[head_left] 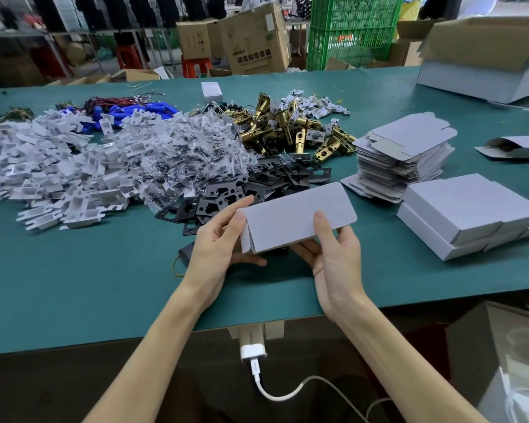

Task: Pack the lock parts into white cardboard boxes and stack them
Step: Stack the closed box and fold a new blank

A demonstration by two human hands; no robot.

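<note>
White cardboard is held in both hands: a small white box (pixel 297 216) is gripped just above the near part of the green table (pixel 89 270), in front of the piles of parts. The left hand (pixel 220 239) is curled round the box's left end, with the forefinger laid along the far edge, the thumb at the top corner and the other fingers tucked beneath. The right hand (pixel 333 257) pinches the near right part, its thumb pressed flat on the top face and its fingers under the bottom. An end flap at the left is seen folded down, but whether parts are inside cannot be told. Some of the task is judged done: a few closed boxes (pixel 464 215) are stacked in two layers just right of the hands. Much is judged left. A stack of flat box blanks (pixel 403 154) lies behind them, and large heaps of white plastic pieces (pixel 58 178), small clear bags (pixel 190 157), black plates (pixel 257 181) and brass latches (pixel 287 129) are spread across the table beyond the held box, the black plates lying nearest to it. The held box is not yet set on the stack at the right.
</note>
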